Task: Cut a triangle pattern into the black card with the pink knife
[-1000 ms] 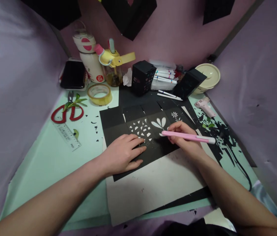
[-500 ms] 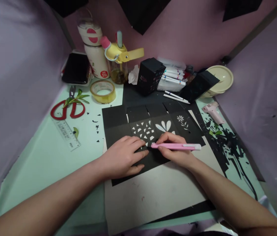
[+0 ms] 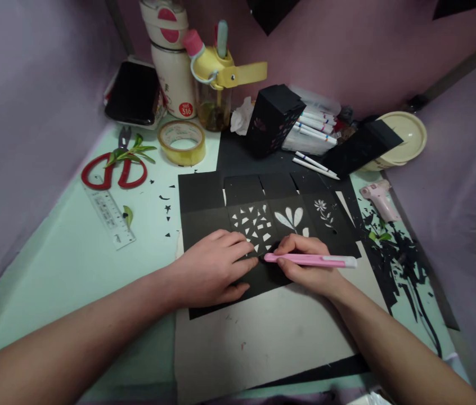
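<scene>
A black paper sheet [image 3: 204,216] with cut-out triangles, a leaf shape and a small flower lies on a grey cutting board [image 3: 272,332]. My left hand [image 3: 212,270] rests flat on the black sheet with fingers stretched toward the triangle cut-outs. My right hand [image 3: 309,267] is closed round a pink craft knife [image 3: 309,260], held nearly level, its tip at the sheet just right of my left fingertips.
Red scissors [image 3: 111,171], a clear ruler [image 3: 109,216], a tape roll [image 3: 181,142], two bottles [image 3: 179,62], a phone [image 3: 132,93], a black paper box [image 3: 274,118], markers [image 3: 311,132], a cream bowl [image 3: 409,138] and a pink glue gun [image 3: 379,199] ring the mint table. Black scraps [image 3: 402,264] litter the right.
My right hand has slid left and toward me with the knife, from the leaf cut-out to the triangle panel's lower edge. The view tilted down slightly. My left hand stayed put.
</scene>
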A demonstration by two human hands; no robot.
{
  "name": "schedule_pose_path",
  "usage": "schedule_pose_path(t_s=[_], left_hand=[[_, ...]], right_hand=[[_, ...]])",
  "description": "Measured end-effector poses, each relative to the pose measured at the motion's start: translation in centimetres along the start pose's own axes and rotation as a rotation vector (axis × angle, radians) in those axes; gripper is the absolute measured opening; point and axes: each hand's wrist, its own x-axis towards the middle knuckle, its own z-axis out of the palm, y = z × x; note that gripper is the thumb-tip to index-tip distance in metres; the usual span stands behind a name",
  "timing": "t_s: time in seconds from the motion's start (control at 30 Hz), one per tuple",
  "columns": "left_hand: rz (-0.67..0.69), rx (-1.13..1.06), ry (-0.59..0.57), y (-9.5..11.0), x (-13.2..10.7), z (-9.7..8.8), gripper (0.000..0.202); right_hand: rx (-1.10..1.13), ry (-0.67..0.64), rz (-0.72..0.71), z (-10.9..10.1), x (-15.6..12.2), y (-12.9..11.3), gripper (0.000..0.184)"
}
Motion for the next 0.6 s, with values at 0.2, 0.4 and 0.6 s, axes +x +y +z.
schedule_pose_path(t_s=[0.2, 0.4, 0.6], left_hand=[[0.0, -0.001, 0.007, 0.07, -0.03, 0.02, 0.033], [-0.001, -0.004, 0.01, 0.02, -0.08, 0.1, 0.033], [-0.008, -0.011, 0.01, 0.04, -0.05, 0.02, 0.031]], right_hand=[[-0.025, 0.0, 0.016, 0.0, 0.07, -0.14, 0.005], [-0.055, -0.016, 0.032, -0.02, 0.13, -0.23, 0.006], [-0.052, -0.028, 0.048, -0.02, 0.23, -0.31, 0.006]])
